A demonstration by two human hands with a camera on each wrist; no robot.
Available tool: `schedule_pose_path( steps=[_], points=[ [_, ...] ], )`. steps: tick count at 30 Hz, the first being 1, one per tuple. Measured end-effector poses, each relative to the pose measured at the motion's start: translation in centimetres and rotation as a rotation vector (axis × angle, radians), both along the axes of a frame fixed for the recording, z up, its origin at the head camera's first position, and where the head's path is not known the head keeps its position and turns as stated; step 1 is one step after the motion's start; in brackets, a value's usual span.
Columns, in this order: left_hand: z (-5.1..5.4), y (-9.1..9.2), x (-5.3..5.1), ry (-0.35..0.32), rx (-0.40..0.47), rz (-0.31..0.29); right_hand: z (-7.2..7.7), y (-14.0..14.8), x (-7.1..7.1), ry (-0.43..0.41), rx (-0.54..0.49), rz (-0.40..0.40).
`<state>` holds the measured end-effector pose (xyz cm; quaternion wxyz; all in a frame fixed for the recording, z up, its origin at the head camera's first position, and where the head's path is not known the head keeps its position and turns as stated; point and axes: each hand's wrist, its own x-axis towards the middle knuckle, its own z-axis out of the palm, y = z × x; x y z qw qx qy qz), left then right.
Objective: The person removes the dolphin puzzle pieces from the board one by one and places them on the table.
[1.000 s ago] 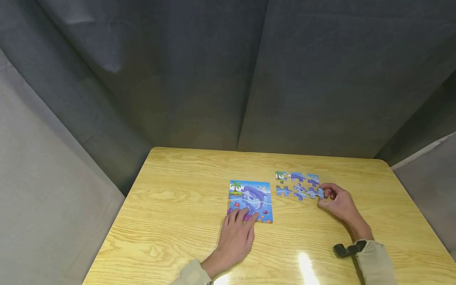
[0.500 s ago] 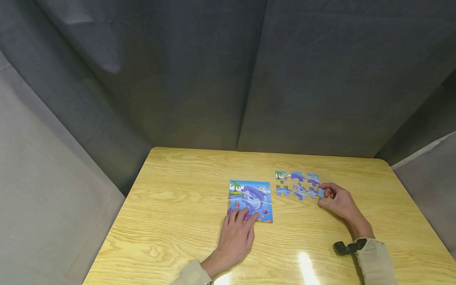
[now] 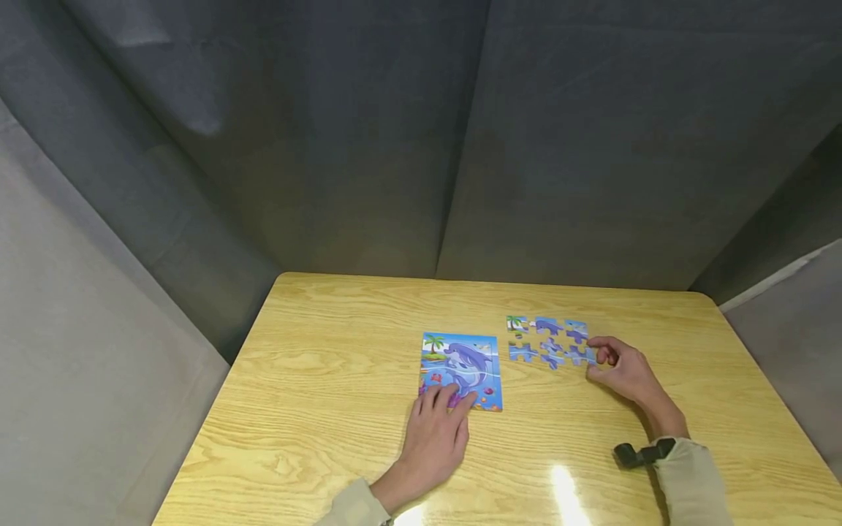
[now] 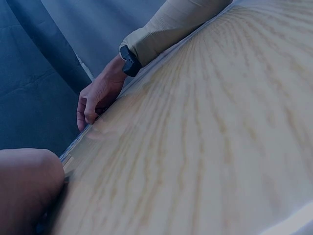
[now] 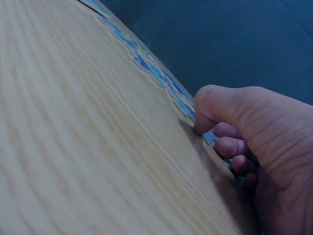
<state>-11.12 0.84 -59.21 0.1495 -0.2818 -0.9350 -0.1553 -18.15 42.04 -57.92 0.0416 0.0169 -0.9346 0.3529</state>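
Fingertips of the left hand (image 3: 434, 442) rest on the lower edge of the dolphin picture board (image 3: 467, 365), palm towards the table. To its right, loose puzzle pieces lie in two rows, including a dolphin piece (image 3: 549, 326) at the top middle. The right hand (image 3: 625, 374) pinches the right end of the lower row's rightmost piece (image 3: 579, 356) between thumb and finger. In the right wrist view, that hand (image 5: 274, 142) has its thumb against the edge of a blue piece (image 5: 209, 137), other fingers curled behind. Part of the left hand (image 4: 29, 188) shows in the left wrist view.
The wooden table (image 3: 316, 380) has rounded back corners and bright reflections near the front. A dark grey curtain (image 3: 355, 146) hangs behind it, with lighter cloth (image 3: 72, 307) at the left. A black device (image 3: 641, 454) is strapped at the right wrist.
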Motion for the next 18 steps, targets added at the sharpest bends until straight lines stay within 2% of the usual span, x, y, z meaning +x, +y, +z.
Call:
schedule_pose_path(
  steps=[5, 12, 18],
  points=[
    [0.2, 0.1, 0.1, -0.013, 0.002, 0.0, 0.0, -0.1, 0.0, 0.005, -0.018, -0.007],
    [0.0, 0.1, 0.0, -0.011, 0.001, -0.004, 0.3, -1.7, 0.7, 0.124, -0.156, -0.034],
    [-0.2, 0.1, -0.2, -0.031, 0.005, -0.009, 1.0, -3.9, 1.3, 0.177, -0.193, 0.001]
  ],
)
